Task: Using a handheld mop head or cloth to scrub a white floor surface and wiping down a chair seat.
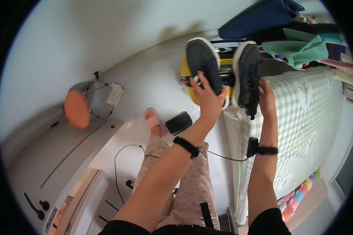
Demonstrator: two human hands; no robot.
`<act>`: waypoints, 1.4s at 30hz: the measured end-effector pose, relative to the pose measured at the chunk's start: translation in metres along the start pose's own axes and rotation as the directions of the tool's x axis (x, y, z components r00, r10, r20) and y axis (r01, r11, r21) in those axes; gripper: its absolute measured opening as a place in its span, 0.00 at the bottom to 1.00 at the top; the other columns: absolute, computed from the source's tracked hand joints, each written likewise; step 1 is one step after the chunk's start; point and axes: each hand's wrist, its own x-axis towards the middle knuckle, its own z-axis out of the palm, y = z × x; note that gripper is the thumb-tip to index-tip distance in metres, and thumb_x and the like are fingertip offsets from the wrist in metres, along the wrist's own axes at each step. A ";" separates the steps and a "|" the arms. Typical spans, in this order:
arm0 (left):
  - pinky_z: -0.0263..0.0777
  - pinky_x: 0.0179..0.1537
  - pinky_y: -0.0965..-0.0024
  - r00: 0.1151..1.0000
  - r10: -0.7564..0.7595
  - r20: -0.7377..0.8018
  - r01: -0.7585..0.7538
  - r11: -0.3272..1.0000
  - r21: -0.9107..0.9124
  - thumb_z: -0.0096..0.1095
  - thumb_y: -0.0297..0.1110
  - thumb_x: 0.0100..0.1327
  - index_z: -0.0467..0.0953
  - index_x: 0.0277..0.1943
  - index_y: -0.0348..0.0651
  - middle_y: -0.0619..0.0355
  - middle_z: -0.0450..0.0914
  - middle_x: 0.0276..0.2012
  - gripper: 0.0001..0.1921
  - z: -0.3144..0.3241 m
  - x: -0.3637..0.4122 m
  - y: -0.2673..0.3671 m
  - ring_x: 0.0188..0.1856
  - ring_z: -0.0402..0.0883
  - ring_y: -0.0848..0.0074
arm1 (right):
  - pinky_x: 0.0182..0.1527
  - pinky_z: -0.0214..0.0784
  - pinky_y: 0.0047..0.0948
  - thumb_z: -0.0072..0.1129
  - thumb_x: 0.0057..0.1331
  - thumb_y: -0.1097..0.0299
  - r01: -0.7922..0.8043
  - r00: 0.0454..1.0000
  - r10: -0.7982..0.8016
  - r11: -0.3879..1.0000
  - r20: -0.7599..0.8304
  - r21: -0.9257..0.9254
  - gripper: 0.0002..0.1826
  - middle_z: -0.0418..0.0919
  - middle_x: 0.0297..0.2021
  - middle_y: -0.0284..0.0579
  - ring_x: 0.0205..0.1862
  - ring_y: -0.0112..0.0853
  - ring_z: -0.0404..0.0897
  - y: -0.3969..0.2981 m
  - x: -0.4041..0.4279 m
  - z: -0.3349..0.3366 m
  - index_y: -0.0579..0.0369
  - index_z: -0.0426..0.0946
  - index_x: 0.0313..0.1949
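Two dark grey knit sneakers with white soles are held up in front of me. My left hand grips the left sneaker at its lower end, with thumb and fingers spread around it. The right sneaker is turned on its side, its white sole facing the other shoe. My right hand holds its outer side; part of the fingers is hidden behind the shoe. Behind both shoes, a yellow and black object with a cartoon eye is partly covered.
A bed with a checked cover stands at the right. A black textured block lies on the floor beside a pink slipper. Left are a door and an orange disc. A cable loops near my legs.
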 end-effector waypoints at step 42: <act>0.57 0.61 0.59 0.955 -0.293 -0.041 0.296 0.946 0.134 0.54 0.26 0.58 0.70 0.49 0.37 0.41 0.63 0.60 0.15 -0.087 0.080 -0.323 0.62 0.61 0.52 | 0.63 0.49 0.47 0.46 0.62 0.79 0.564 0.766 -0.512 0.245 0.389 -0.789 0.17 0.63 0.59 0.51 0.63 0.47 0.59 0.087 -0.115 0.146 0.61 0.67 0.52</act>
